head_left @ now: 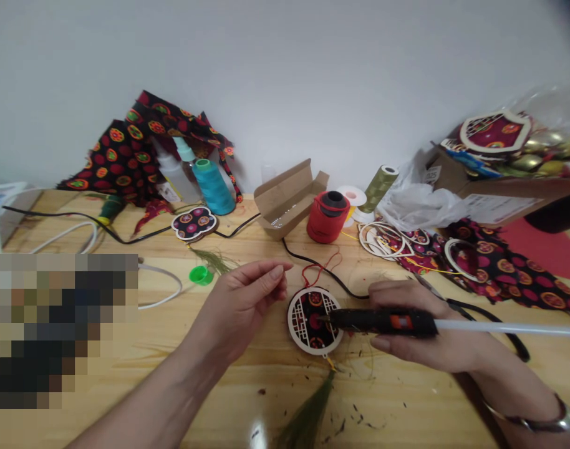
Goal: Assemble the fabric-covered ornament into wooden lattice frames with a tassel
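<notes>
My right hand [446,358] is wrapped round a black hot glue gun [385,321], with a long whitish glue stick [504,327] coming out of its back. The gun's nozzle points left over a round ornament [308,312] lying on the table; whether it touches cannot be told. That ornament has a pale lattice frame over dark patterned fabric, a red cord loop [317,267] at the top and an olive tassel [310,408] below. Just left of it hovers my left hand [242,299], thumb and fingers pinched together; anything between them is too small to make out.
Behind stand a cardboard box [285,199], a red thread spool [327,218], a teal thread cone [212,187] and a flower-shaped ornament [194,223]. A black cable [322,269] crosses the table. Patterned fabric [514,268] and frames lie right. A blurred patch covers the lower left.
</notes>
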{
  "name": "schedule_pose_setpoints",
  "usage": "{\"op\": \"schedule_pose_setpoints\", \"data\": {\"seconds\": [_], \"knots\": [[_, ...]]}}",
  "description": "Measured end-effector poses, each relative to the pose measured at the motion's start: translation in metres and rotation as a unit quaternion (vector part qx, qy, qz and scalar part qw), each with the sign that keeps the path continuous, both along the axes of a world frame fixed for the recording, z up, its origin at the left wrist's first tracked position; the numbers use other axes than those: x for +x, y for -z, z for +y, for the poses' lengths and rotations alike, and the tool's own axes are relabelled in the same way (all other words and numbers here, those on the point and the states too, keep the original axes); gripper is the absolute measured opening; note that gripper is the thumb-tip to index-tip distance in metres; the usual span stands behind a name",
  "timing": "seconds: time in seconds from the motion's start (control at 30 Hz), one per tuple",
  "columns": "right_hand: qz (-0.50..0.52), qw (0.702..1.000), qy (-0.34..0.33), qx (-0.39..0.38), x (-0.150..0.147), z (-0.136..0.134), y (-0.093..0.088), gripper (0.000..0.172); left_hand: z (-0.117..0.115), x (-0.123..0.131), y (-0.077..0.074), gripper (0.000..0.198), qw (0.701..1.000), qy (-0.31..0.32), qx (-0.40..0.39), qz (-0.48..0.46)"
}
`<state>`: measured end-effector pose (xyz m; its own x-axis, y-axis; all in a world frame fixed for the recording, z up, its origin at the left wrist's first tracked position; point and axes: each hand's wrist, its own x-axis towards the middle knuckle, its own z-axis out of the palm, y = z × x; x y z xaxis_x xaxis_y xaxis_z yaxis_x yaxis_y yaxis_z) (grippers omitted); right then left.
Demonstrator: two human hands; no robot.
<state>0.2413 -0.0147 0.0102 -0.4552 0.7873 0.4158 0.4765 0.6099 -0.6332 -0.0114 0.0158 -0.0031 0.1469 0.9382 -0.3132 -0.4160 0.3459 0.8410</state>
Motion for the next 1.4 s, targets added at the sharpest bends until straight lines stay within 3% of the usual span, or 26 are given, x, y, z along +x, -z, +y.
{"op": "schedule_pose_setpoints", "data": {"seconds": [0.37, 0.53, 0.7, 1.0, 1.4], "knots": [[0.030, 0.999, 0.011, -0.013, 0.0014, -0.0002, 0.0045, 0.030, -0.0005, 0.0019, -0.0020, 0.017, 1.000, -0.005, -0.027, -0.006], [0.004, 0.999, -0.013, -0.043, -0.0019, 0.0010, -0.0001, 0.009, -0.0006, 0.0013, -0.0003, 0.011, 1.000, 0.007, -0.009, -0.012], [-0.009, 0.999, -0.012, -0.050, -0.0035, 0.0009, -0.0011, 0.019, -0.0005, 0.0010, 0.0013, 0.008, 1.000, 0.009, 0.000, -0.005], [-0.011, 1.000, -0.003, 0.008, -0.0003, -0.0009, 0.0054, 0.013, -0.0002, 0.0008, 0.0045, 0.012, 1.000, -0.011, 0.007, 0.022], [-0.039, 0.999, -0.023, -0.014, -0.0022, 0.0006, 0.0015, 0.025, -0.0009, 0.0000, 0.0052, 0.013, 1.000, 0.000, 0.003, 0.023]]}}
